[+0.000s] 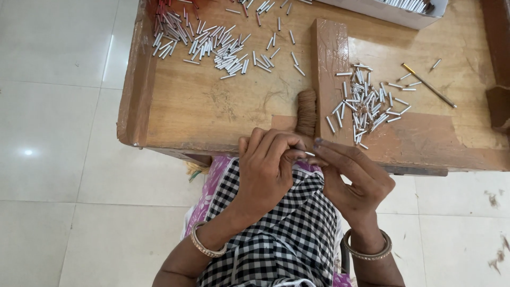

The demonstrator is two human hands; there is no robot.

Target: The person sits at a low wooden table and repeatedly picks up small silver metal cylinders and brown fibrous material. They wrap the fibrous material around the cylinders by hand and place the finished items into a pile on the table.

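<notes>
Small metal tube (309, 154) sits pinched between curled left hand (268, 165) fingertips and right hand (353, 178) fingertips, beside brown fibre bundle (306, 112).

Studded bangles (206, 245) on both wrists, checked cloth (276, 234).

Bright even daylight around me, small glare spot on the floor tiles (27, 152) at nine o'clock, soft shadows under my hands, sharp focus, slight wide-angle bending at edges

Small silver tube (308, 154), pinched between fingertips
</notes>
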